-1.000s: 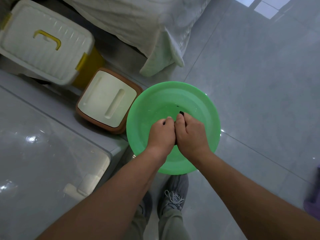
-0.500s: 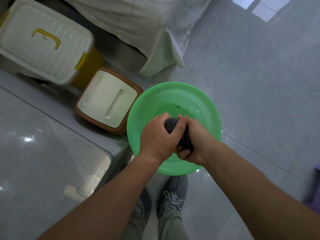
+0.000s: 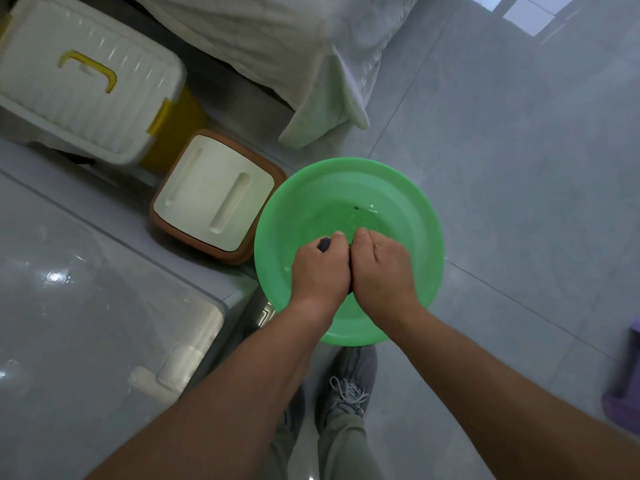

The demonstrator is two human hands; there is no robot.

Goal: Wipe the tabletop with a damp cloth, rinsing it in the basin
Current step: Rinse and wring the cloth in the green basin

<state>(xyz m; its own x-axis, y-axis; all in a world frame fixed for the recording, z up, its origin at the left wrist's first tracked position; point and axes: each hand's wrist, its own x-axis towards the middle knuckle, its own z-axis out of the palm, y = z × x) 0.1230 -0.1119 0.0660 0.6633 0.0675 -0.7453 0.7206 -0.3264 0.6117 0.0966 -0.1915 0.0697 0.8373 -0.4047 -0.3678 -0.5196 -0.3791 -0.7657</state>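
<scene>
A round green basin (image 3: 412, 202) stands on the tiled floor with a little water in its bottom. Above its near half, my left hand (image 3: 320, 270) and my right hand (image 3: 382, 268) are pressed side by side, both clenched around a dark cloth (image 3: 324, 244). Only a small dark tip of the cloth pokes out by my left thumb; the rest is hidden inside my fists. The glossy grey tabletop (image 3: 86, 306) lies at the lower left, beside the basin.
A brown box with a cream lid (image 3: 214, 195) touches the basin's left side. Behind it sits a white bin with a yellow handle (image 3: 83, 77). White bedding (image 3: 311, 64) hangs at the top. My shoes (image 3: 346, 386) stand just below the basin. A purple object (image 3: 623, 386) is at the right edge.
Half a second ago my hands were twisted across each other with the cloth bulging between them. Now they have turned back side by side and the cloth is nearly hidden.
</scene>
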